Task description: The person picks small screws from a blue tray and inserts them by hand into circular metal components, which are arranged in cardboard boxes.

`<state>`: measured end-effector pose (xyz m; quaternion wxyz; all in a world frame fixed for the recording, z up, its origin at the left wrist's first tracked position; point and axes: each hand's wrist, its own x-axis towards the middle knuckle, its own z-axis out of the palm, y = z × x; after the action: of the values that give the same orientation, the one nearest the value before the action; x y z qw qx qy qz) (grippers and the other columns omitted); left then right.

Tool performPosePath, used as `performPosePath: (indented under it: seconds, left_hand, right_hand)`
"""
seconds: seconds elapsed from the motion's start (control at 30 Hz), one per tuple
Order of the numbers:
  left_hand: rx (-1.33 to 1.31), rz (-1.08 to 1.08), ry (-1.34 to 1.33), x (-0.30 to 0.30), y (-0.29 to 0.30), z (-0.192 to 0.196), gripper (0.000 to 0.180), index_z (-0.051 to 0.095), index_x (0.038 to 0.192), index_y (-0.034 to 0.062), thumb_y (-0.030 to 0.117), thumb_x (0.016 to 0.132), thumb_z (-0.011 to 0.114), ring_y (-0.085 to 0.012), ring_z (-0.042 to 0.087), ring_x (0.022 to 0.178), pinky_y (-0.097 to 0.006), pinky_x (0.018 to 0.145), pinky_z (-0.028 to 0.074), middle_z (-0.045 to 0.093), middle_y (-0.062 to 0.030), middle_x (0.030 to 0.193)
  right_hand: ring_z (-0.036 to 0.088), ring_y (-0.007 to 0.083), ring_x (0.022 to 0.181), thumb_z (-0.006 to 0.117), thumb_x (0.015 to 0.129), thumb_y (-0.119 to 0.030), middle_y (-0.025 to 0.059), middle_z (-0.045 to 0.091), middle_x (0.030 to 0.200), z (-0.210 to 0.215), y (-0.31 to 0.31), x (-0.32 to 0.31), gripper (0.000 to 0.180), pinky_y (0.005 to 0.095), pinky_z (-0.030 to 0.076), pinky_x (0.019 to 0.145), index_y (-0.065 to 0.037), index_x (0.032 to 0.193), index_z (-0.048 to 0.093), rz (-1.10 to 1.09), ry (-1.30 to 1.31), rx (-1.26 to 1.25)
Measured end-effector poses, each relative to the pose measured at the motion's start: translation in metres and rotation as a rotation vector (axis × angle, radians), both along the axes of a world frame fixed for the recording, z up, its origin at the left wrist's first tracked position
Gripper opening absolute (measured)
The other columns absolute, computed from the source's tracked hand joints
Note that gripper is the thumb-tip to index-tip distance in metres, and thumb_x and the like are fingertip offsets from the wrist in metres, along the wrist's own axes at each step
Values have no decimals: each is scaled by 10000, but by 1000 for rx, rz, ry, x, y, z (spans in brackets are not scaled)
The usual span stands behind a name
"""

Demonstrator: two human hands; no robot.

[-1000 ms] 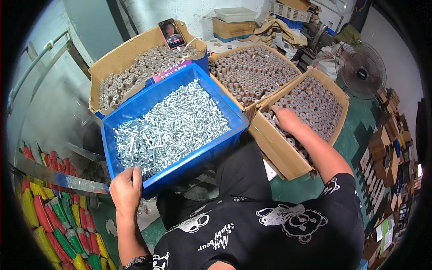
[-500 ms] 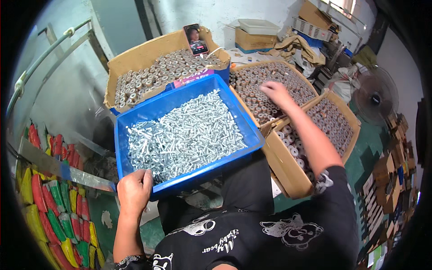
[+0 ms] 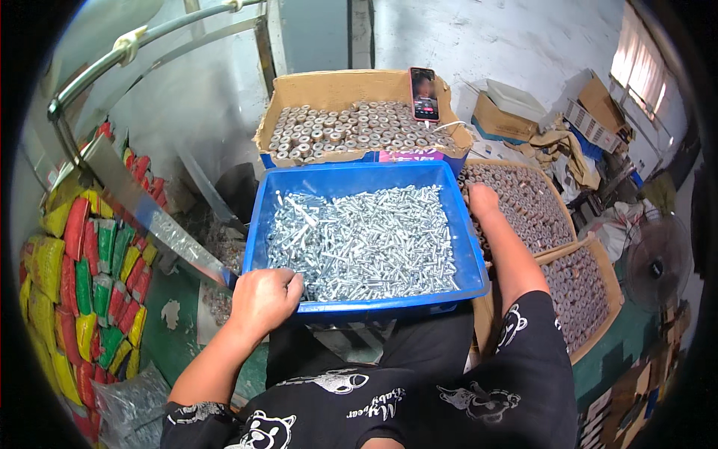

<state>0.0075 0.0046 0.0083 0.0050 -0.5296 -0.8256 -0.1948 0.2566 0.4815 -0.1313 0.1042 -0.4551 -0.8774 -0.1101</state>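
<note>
A blue plastic bin (image 3: 366,303) in front of me holds a heap of small silvery metal pins (image 3: 374,247), some of them longer on the left side. My left hand (image 3: 265,299) is closed on the bin's near left corner, thumb over the rim. My right hand (image 3: 483,200) is curled against the right rim, and its fingertips are hidden. Right beside that hand lies a cardboard box (image 3: 570,217) packed with small round rolls that have holed ends. Another box (image 3: 280,101), behind the bin, holds similar rolls (image 3: 336,131).
A lit phone (image 3: 424,93) leans in the rear box, a white cable attached. A third box of rolls (image 3: 576,299) stands nearer on the right, by a fan (image 3: 658,262). Colourful packets (image 3: 82,299) are stacked at left, beside a metal frame (image 3: 161,224). Cartons stand along the back wall.
My view has swung left and levelled. My right hand has come from over the rolls to the bin's right rim. My left hand still grips the near left corner.
</note>
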Motion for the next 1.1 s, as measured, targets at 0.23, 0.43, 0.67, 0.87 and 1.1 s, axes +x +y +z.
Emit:
performPosePath:
  seconds: [0.23, 0.43, 0.67, 0.87, 1.1]
  left_hand:
    - [28, -32, 13, -4, 4, -3, 335, 660, 656, 42, 291, 842, 535, -390, 612, 628, -481, 613, 498, 611, -201, 635]
    - [38, -23, 18, -6, -1, -3, 333, 649, 626, 38, 279, 831, 544, -386, 613, 601, -483, 604, 506, 613, -196, 617]
    - [61, -66, 6, -11, -6, -8, 315, 649, 640, 46, 274, 841, 565, -372, 615, 594, -470, 587, 500, 612, -181, 611]
    - [83, -114, 1, -12, -1, -8, 338, 648, 635, 52, 289, 854, 547, -371, 618, 583, -471, 583, 507, 614, -185, 608]
    - [128, -122, -53, -12, -5, -9, 355, 654, 637, 38, 296, 856, 546, -372, 623, 584, -470, 588, 514, 619, -192, 615]
  right_hand:
    - [640, 365, 924, 553, 820, -128, 178, 639, 1013, 8, -6, -2, 227, 489, 520, 727, -103, 1046, 564, -14, 46, -50]
    - [630, 378, 894, 592, 792, -137, 174, 641, 1004, 8, -16, -2, 168, 476, 519, 714, -82, 944, 639, 58, 129, 37]
    - [515, 64, 568, 646, 879, -284, 6, 614, 784, 123, -41, -24, 279, 224, 370, 470, -40, 1005, 698, 287, 1246, -876]
    - [655, 355, 910, 685, 793, -393, 186, 686, 961, 195, -100, -261, 393, 418, 516, 780, -34, 950, 710, 357, 190, -118]
    - [664, 281, 1009, 588, 819, -187, 137, 688, 1064, 160, -134, -335, 250, 395, 536, 822, -94, 1006, 725, 49, 62, -128]
